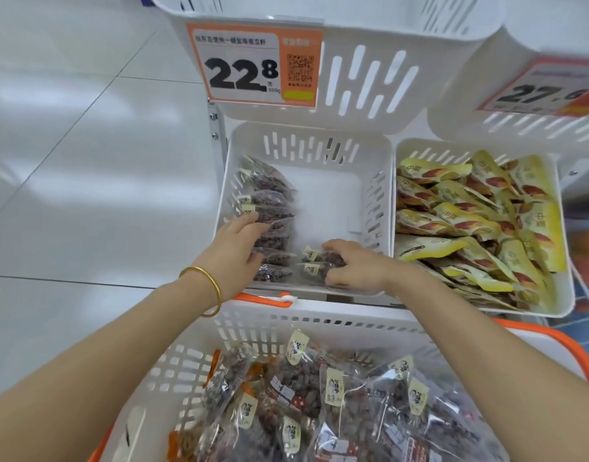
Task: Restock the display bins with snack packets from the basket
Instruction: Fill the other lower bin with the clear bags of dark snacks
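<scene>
A white display bin (339,155) in the middle holds a row of clear packets of dark snacks (270,201) standing along its left wall. My left hand (235,250) rests with spread fingers against that row. My right hand (353,266) grips two of the same packets (316,261) at the bin's front. The white basket (319,323) with orange handles sits below, full of several such packets (319,395).
A second white bin (561,305) on the right is packed with yellow snack packets (466,218). Upper bins carry price tags, 22.8 (253,65) and another (546,91) at the right. Tiled floor (86,161) lies to the left.
</scene>
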A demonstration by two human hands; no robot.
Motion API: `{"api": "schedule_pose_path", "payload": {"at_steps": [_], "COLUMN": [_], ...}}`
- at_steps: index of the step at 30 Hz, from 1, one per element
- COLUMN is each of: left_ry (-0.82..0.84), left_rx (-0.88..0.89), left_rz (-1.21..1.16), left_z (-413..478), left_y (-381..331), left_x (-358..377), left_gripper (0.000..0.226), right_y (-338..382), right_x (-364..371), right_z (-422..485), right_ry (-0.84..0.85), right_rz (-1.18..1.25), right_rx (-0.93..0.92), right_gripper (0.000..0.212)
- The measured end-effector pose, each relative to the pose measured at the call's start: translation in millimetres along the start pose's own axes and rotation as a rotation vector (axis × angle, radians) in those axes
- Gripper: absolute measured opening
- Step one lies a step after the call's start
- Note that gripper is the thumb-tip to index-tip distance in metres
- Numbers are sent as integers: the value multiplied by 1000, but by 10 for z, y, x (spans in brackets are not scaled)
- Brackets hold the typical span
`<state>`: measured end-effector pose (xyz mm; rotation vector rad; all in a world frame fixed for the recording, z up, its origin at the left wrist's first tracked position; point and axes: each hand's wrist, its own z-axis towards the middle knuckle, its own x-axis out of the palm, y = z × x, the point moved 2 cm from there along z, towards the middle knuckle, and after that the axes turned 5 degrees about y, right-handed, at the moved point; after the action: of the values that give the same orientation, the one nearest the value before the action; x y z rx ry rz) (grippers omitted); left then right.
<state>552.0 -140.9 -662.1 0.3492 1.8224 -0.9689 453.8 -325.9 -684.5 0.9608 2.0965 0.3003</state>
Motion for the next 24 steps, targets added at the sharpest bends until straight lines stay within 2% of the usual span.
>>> {"api": "schedule_pose_path", "payload": {"at_steps": [4,8,9,14,16,20,24], "left_ry": [-4,-11,-11,1,15,19,-7], "left_rx": [-3,-2,-4,-12,-5,24,13], "left_rz": [-12,-22,-24,-33,-7,68,72], "left_z": [-16,-23,-24,-61,-92,-139,-171], "left_y": [-7,-3,-4,-53,-70,-73,-82], "left_x": [13,30,33,1,-11,26,26], "left_gripper": [49,46,46,43,43,43,42], "right_y": [16,90,99,93,129,158,157], "right_x": [18,42,77,202,183,253,234], "right_z": [55,1,-17,-34,-29,-6,-22], "right_ry": [-20,-113,-116,-151,-171,-60,-50], "right_rz": [-44,218,200,-195,-201,-136,-167], "right_rx": [66,48,35,41,24,-31,-18], "right_gripper": [66,55,57,69,69,69,69]}}
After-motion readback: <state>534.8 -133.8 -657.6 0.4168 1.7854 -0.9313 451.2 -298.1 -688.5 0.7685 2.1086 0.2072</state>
